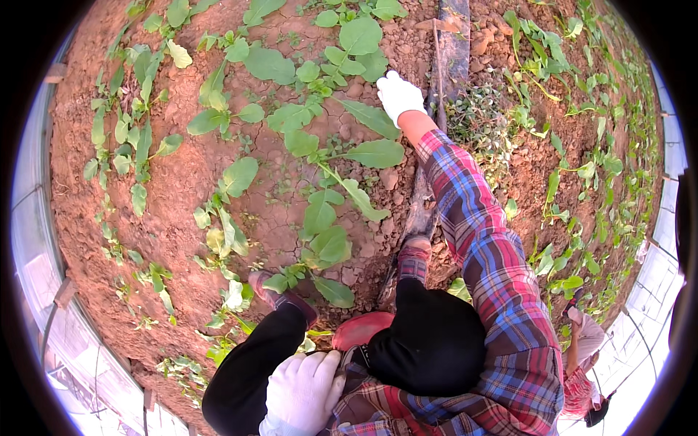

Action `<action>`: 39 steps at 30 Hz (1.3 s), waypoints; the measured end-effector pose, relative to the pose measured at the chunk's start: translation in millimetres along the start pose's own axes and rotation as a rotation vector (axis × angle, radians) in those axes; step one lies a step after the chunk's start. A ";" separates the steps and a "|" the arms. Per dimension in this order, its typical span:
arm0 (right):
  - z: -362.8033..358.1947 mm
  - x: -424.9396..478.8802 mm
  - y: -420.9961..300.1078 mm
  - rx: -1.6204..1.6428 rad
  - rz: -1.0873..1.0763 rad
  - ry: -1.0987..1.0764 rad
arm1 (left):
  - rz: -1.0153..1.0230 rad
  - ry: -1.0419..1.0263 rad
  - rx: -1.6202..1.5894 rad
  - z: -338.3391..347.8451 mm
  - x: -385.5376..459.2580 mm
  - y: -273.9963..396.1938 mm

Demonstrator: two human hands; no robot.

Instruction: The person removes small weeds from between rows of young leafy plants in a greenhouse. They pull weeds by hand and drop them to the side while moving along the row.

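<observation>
My right hand (399, 97), in a white knit glove, reaches forward beside the leafy green plants. Its fingers are curled near a broad leaf (372, 64), and whatever may be inside them is hidden. A long lobed leaf (373, 119) lies just to its left. Down at my lap, my left hand (302, 389), also in a white glove, rests back upward with its fingers close together against the plaid shirt (381, 409). Its palm is out of sight. Between my legs shows a red round object (362, 328), partly covered by my black trousers (436, 343).
A dark flat strip (454, 49) runs along the furrow, with a thin stick (438, 60) beside it. Uprooted-looking small weeds (482, 117) are heaped to the right. More plant rows (586, 169) stand farther right, where another person (583, 365) is present. Translucent sheeting (32, 218) borders the left side.
</observation>
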State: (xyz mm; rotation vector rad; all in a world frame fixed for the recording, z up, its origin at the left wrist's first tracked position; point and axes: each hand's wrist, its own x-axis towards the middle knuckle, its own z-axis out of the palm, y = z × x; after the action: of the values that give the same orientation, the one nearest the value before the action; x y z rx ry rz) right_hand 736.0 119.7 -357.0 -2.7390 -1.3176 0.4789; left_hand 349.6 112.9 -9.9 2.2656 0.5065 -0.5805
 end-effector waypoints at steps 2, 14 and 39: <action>-2.6 5.6 6.8 0.128 0.028 -0.055 | 0.002 0.009 -0.001 0.3 -1.4 -0.2; -10.3 17.1 -21.0 0.118 0.022 0.096 | 0.010 0.021 -0.005 -0.7 0.2 0.8; -13.5 56.0 -44.0 0.009 0.051 -0.074 | -0.053 -0.039 -0.017 -2.6 5.0 -5.5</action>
State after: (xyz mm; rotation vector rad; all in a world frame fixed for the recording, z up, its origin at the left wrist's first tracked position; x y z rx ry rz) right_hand 739.8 191.7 -349.8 -2.7794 -1.2599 0.5936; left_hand 351.5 119.3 -14.1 2.2258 0.5513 -0.6427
